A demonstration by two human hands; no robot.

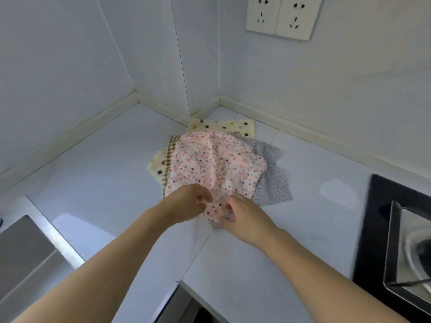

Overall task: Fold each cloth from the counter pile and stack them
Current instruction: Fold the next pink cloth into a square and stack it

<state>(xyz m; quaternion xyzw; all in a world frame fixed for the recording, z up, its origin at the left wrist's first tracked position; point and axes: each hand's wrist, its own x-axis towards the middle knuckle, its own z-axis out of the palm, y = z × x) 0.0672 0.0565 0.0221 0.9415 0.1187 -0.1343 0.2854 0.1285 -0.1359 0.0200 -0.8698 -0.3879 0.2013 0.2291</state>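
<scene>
A pile of cloths lies in the corner of the white counter (98,164). On top is a pink floral cloth (217,162), rumpled. Beneath it show a cream cloth with big dots (221,125), a brown checked cloth (171,150) at the left and a grey dotted cloth (271,183) at the right. My left hand (189,201) and my right hand (242,215) sit close together at the near edge of the pink floral cloth, each pinching it with curled fingers.
A steel sink (25,250) is set into the counter at the lower left. A black gas hob (396,241) fills the right edge. Tiled walls close the corner behind the pile, with a double socket (282,17) high on the right wall.
</scene>
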